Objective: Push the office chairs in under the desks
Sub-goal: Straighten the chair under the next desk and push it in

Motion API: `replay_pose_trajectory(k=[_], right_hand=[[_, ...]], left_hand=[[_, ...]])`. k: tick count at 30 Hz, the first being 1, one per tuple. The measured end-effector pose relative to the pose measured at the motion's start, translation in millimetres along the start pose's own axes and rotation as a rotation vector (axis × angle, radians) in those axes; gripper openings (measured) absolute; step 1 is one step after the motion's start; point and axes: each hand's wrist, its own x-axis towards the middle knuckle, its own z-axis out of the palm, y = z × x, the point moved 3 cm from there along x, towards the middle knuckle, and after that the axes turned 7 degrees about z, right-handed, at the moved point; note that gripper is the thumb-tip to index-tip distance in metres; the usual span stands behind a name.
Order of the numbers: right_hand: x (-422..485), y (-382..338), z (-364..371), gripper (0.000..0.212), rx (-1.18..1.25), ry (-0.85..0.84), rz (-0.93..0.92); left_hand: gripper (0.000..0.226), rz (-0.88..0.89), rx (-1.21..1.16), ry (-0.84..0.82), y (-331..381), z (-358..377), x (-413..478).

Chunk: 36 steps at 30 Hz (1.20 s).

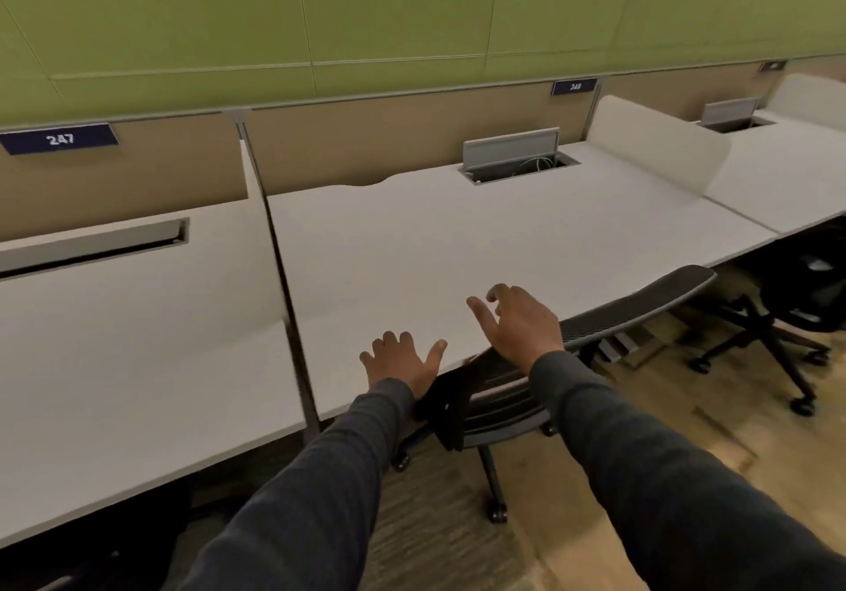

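I've got the long white desk [458,233] ahead, with the black mesh office chair [641,304] against its front edge. Its backrest sits beneath my left hand [403,361] and right hand [517,325], both spread loose and holding nothing. The open grey cable hatch [510,146] holds pale wires [540,164].
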Motion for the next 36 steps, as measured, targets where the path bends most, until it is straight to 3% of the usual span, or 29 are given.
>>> replay_pose_trajectory(k=[5, 8, 12, 15, 17, 19, 23, 26, 30, 36], right_hand=[[42.9, 85.3, -43.0, 0.059, -0.040, 0.018, -0.013], [63.4, 145.3, -63.7, 0.062, -0.162, 0.014, 0.029], [83.2, 218.6, -83.9, 0.067, -0.322, -0.044, 0.164], [95.1, 259.4, -93.4, 0.070, -0.359, -0.080, 0.280], [102.8, 279.6, -96.3, 0.072, -0.282, -0.089, 0.358], [111.0, 296.6, -95.9, 0.076, -0.156, -0.099, 0.419], [130.2, 330.2, -92.1, 0.084, 0.240, -0.096, 0.565], [145.8, 349.9, -89.9, 0.074, 0.464, -0.054, 0.632], [158.8, 362.7, -87.3, 0.058, 0.640, 0.011, 0.693], [160.4, 375.3, -85.6, 0.051, 0.780, 0.054, 0.712]], left_hand=[[0.093, -0.115, -0.102, 0.004, 68.9, 15.3, 4.3], [0.090, -0.242, -0.287, 0.025, 105.0, 20.7, 0.6], [0.086, -0.411, -0.871, 0.023, 136.1, 24.9, -3.8], [0.054, -0.501, -1.283, -0.008, 159.9, 26.5, -9.7], [0.031, -0.512, -1.379, 0.031, 170.5, 27.5, -9.6], [0.023, -0.528, -1.466, 0.114, 177.0, 29.8, -7.0], [0.022, -0.558, -1.600, 0.171, 189.9, 34.9, -2.4], [0.020, -0.564, -1.650, 0.197, 196.2, 39.8, 2.8], [0.018, -0.576, -1.685, 0.248, 206.2, 37.7, 7.2], [0.018, -0.590, -1.689, 0.266, 222.4, 43.9, 5.4]])
